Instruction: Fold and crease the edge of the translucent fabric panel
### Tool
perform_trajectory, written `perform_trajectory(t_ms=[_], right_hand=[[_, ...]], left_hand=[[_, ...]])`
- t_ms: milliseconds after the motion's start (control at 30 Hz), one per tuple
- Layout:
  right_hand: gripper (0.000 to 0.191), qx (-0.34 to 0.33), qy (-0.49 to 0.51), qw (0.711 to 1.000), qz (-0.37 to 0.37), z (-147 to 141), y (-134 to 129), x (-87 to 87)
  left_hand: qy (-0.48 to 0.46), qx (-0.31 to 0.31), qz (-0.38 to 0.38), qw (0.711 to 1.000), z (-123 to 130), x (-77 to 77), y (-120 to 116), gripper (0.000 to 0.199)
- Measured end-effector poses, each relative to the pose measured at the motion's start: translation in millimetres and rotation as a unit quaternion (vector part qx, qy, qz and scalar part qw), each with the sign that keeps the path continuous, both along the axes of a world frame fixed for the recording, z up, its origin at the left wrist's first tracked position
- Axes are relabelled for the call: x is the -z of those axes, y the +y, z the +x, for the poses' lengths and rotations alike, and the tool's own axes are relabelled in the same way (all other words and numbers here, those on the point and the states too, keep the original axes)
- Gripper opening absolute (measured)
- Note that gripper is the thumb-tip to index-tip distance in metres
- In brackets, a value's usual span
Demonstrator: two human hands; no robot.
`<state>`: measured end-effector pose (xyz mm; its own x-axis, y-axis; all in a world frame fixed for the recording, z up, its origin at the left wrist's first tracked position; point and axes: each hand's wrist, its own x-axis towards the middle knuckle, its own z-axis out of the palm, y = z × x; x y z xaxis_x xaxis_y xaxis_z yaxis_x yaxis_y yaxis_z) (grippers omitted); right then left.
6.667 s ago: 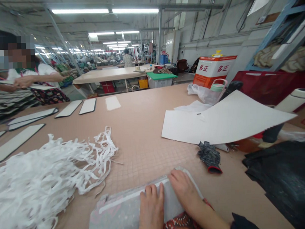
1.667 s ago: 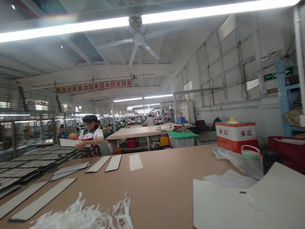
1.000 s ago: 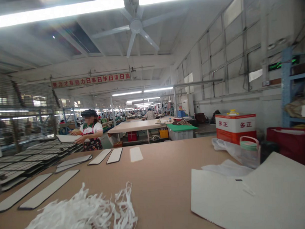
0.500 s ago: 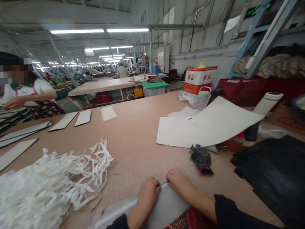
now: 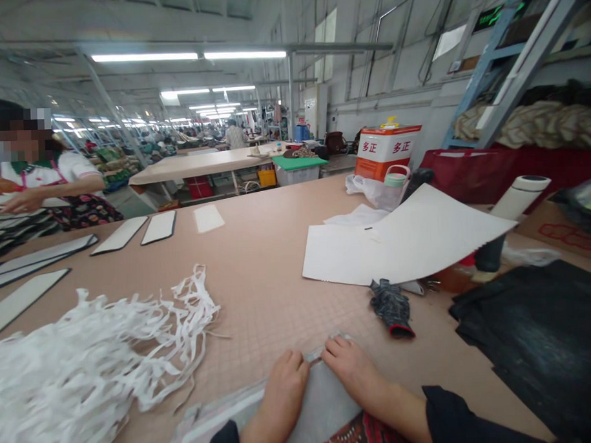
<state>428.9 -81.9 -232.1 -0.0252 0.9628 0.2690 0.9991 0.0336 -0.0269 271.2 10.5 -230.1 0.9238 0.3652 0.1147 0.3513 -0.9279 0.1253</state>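
Note:
A flat grey sheet-like piece (image 5: 325,392) with a pale strip along its far edge lies at the table's near side. My left hand (image 5: 287,383) is closed over that far edge, fingers bent and pressed together. Just to its right, my right hand (image 5: 346,362) grips the same edge, its fingers curled over the strip. A small gap separates the two hands. What the fingertips pinch underneath is hidden. Part of the piece's near side is covered by my forearms and a red patterned cloth (image 5: 361,435).
A heap of white strips (image 5: 87,371) lies left. On the right are a dark glove (image 5: 391,308), a large white sheet (image 5: 398,244) and black sheets (image 5: 542,342). White panels (image 5: 119,235) lie at the far left, near a co-worker (image 5: 47,185). A printed tin (image 5: 387,150) stands behind.
My hands stay on the grey piece's far edge; the right fingers have shifted slightly and show more of the strip. The co-worker's arms have moved a little. The view has shifted slightly.

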Motion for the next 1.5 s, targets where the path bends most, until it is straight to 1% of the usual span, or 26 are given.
perform_trajectory(t_ms=[133,200,267,333,433,500,567,633,767,833,867,900,967,1100,1167,1233,1300,1367,1400,1433,1500], right_hand=[[0.008,-0.002,-0.009,1.0,-0.002,-9.7,-0.8,3.4],[0.01,-0.021,-0.016,1.0,0.006,-10.5,-2.3,6.8],[0.013,-0.044,-0.016,0.999,0.01,-5.2,-5.9,10.0],[0.015,-0.052,-0.006,0.999,0.009,4.6,-10.6,11.4],[0.016,-0.032,0.015,0.999,0.003,17.6,-14.5,9.2],[0.017,-0.009,0.014,1.0,-0.005,17.8,-12.0,5.9],[0.018,0.009,0.01,1.0,-0.014,8.1,-5.2,2.9],[0.019,0.005,0.018,1.0,-0.014,-10.3,3.9,1.6],[0.013,-0.065,0.036,0.997,0.023,-52.4,16.7,6.5],[0.009,-0.098,0.025,0.994,0.038,-62.1,15.9,10.9],[0.009,-0.107,0.017,0.993,0.042,-61.7,13.6,13.0],[0.01,-0.11,0.01,0.993,0.043,-57.6,10.1,14.8],[0.013,-0.096,0.004,0.995,0.038,-40.4,1.4,17.3],[0.02,-0.049,-0.005,0.999,0.0,-1.0,-10.1,13.9],[0.02,-0.024,-0.023,0.999,-0.028,0.7,-6.1,8.2],[0.019,-0.018,-0.029,0.998,-0.05,-16.6,4.6,2.6],[0.018,-0.048,-0.015,0.998,-0.049,-47.2,17.3,0.5],[0.016,-0.092,0.001,0.996,-0.017,-78.4,26.1,3.8],[0.016,-0.111,0.002,0.994,0.004,-89.6,27.6,7.3],[0.017,-0.125,0.001,0.992,0.023,-96.1,27.0,11.4],[0.021,-0.138,-0.004,0.989,0.045,-93.6,20.5,19.6]], left_hand=[[0.026,0.014,0.022,0.999,0.7,-1.0,-4.1,0.015],[0.047,0.007,0.003,0.999,-0.5,-4.4,-3.7,0.015],[0.064,-0.03,-0.052,0.996,-7.0,-11.5,1.0,0.015],[0.071,-0.078,-0.128,0.986,-19.3,-21.5,9.3,0.017],[0.065,-0.125,-0.222,0.965,-41.2,-35.1,21.6,0.017],[0.059,-0.134,-0.244,0.959,-51.4,-39.3,25.0,0.017],[0.065,-0.133,-0.22,0.964,-55.7,-38.8,23.5,0.017],[0.086,-0.125,-0.167,0.974,-55.9,-34.6,18.6,0.019],[0.107,-0.074,-0.052,0.99,-55.5,-19.6,8.1,0.017],[0.101,-0.048,-0.002,0.994,-58.0,-12.6,5.2,0.016],[0.096,-0.042,0.014,0.994,-60.1,-10.3,4.5,0.016],[0.092,-0.038,0.02,0.995,-62.8,-9.5,4.5,0.016],[0.095,-0.045,0.011,0.994,-70.5,-12.4,6.3,0.016],[0.12,-0.09,-0.041,0.988,-93.4,-30.5,13.1,0.02],[0.118,-0.107,-0.062,0.985,-104.1,-37.5,15.1,0.022],[0.112,-0.111,-0.063,0.986,-111.0,-38.6,14.8,0.022],[0.104,-0.103,-0.039,0.988,-113.8,-34.0,12.7,0.02],[0.097,-0.089,-0.002,0.991,-115.4,-26.2,10.4,0.017],[0.095,-0.082,0.013,0.992,-116.8,-22.2,9.7,0.016],[0.093,-0.077,0.023,0.992,-119.0,-18.9,9.5,0.017],[0.092,-0.076,0.028,0.992,-126.5,-15.0,10.4,0.016]])
